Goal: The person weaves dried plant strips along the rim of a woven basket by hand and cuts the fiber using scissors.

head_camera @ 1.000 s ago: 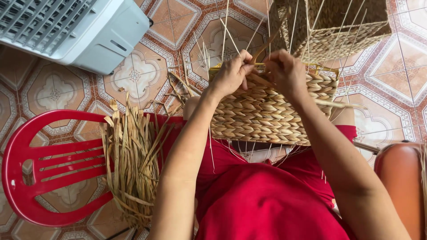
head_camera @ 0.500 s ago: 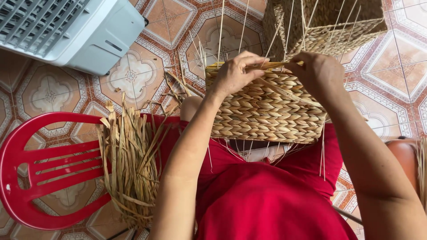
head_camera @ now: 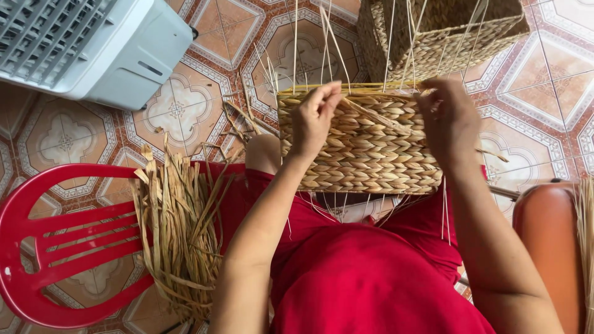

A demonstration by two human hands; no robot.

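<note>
Half-woven basket sits on the person's lap, knees under it, top rim facing away toward the patterned tile floor. Left hand is curled at the top-left of the woven wall, fingers pinched closed on a flat dried strand that runs diagonally across the weave toward the right. Right hand is at the top-right rim, fingers bent over the edge; it looks closed on the rim or on a strand end there, but the back of the hand hides which, so I can't tell exactly what it grips. Thin upright stakes stick out past the rim. Handling judgement: basket is light, wall semi-stiff but will flex if squeezed; stakes are thin and likely snap or kink if bent sharply. Strand is soft, fibrous, not slippery, frays at the ends. Best hold: finished lower wall or the rim corners, not the loose stakes; pinch the strand close to the weave for tension. Bundle of spare dried strands lies on a red plastic chair to the left. Finished woven basket on the floor ahead, grey fan unit top-left, orange seat at right.
</note>
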